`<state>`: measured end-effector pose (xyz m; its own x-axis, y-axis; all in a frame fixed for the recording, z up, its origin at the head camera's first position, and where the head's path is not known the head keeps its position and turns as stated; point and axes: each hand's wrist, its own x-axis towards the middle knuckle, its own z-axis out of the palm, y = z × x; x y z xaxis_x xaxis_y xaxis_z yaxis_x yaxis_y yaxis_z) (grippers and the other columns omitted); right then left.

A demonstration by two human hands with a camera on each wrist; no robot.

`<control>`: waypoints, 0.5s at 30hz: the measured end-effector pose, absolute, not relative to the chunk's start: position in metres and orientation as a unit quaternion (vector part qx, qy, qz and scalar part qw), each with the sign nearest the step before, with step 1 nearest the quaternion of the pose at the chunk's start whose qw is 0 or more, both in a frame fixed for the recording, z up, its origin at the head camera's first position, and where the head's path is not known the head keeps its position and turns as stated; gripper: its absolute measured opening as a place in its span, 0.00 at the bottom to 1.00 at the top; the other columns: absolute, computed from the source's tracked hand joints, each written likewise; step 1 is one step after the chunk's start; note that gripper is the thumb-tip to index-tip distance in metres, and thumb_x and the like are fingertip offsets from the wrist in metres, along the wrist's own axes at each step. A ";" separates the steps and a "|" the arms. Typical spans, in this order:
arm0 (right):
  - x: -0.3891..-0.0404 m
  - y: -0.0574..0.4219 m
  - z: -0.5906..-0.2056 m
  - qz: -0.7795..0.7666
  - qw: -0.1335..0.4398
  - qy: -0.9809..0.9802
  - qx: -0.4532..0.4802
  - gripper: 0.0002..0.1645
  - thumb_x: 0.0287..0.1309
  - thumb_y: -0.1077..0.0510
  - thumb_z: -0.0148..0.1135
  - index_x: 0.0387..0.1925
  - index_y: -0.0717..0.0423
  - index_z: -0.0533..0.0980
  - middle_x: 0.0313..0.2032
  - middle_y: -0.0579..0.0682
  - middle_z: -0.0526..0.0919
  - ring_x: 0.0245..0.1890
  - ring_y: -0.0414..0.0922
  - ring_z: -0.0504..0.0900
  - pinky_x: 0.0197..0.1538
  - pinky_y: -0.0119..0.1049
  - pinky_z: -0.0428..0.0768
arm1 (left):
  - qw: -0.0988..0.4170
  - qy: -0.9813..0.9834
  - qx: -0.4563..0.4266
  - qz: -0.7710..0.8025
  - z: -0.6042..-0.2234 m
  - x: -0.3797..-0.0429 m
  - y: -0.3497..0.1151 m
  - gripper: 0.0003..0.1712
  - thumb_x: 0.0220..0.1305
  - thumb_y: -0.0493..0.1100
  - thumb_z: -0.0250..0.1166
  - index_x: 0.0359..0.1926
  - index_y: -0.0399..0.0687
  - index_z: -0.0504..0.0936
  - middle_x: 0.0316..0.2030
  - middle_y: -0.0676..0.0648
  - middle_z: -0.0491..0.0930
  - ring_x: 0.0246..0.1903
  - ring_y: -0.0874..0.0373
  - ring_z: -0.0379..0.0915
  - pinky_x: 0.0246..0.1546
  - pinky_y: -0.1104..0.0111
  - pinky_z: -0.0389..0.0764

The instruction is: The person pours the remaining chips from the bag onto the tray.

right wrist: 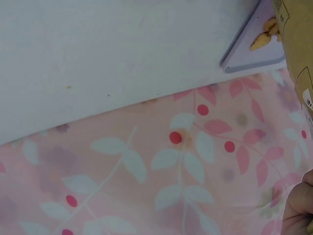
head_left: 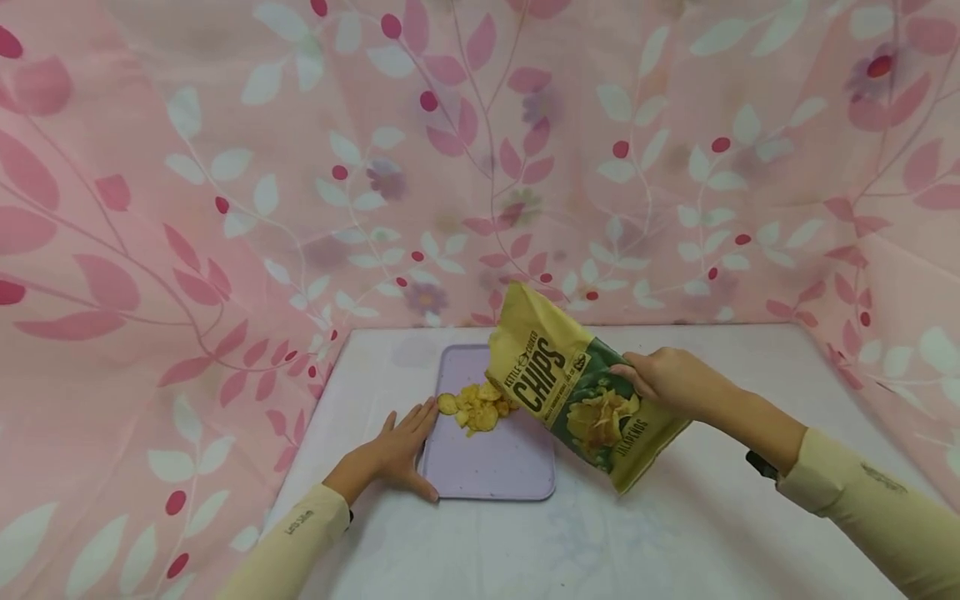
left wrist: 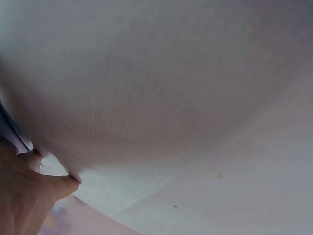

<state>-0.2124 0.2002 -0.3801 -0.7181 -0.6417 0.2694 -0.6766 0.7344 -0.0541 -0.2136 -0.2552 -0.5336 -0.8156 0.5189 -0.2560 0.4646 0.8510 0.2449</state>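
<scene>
My right hand (head_left: 675,383) grips a yellow and green bag of jalapeño chips (head_left: 551,379) by its right side. The bag is tilted, its upper left end over a light purple tray (head_left: 491,475). A small heap of potato chips (head_left: 480,408) lies on the tray, partly behind the bag. Fingers extended and thumb spread, my left hand (head_left: 393,450) rests along the tray's left edge. In the left wrist view, the left hand (left wrist: 29,186) shows at the lower left. The right wrist view catches part of the right hand (right wrist: 299,208) below the bag (right wrist: 299,44).
A white-covered table (head_left: 675,533) lies under the tray. Pink floral cloth (head_left: 480,167) hangs at the back and on both sides. A few tiny crumbs (right wrist: 69,87) dot the table in the right wrist view.
</scene>
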 end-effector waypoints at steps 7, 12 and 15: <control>-0.212 0.199 -0.386 0.079 0.088 -0.929 0.352 0.19 0.68 0.51 0.59 0.22 0.48 0.66 0.12 0.37 0.57 0.13 0.32 0.60 0.23 0.29 0.66 | 0.151 0.947 0.270 0.087 -0.536 -0.216 -0.256 0.89 0.27 0.85 0.68 0.79 0.43 0.35 0.79 0.43 0.32 0.78 0.41 0.35 0.69 0.32 0.40; -0.211 0.201 -0.390 0.079 0.084 -0.930 0.350 0.19 0.68 0.51 0.59 0.22 0.48 0.65 0.12 0.37 0.57 0.13 0.31 0.60 0.23 0.28 0.66 | 0.152 0.948 0.264 0.087 -0.537 -0.216 -0.257 0.89 0.26 0.86 0.68 0.79 0.44 0.35 0.80 0.45 0.32 0.78 0.42 0.35 0.69 0.33 0.39; -0.210 0.202 -0.387 0.073 0.087 -0.930 0.350 0.19 0.69 0.51 0.58 0.23 0.49 0.65 0.12 0.37 0.57 0.12 0.31 0.60 0.23 0.28 0.66 | 0.158 0.949 0.262 0.082 -0.537 -0.216 -0.257 0.89 0.26 0.87 0.67 0.79 0.45 0.34 0.79 0.45 0.31 0.78 0.43 0.34 0.70 0.33 0.39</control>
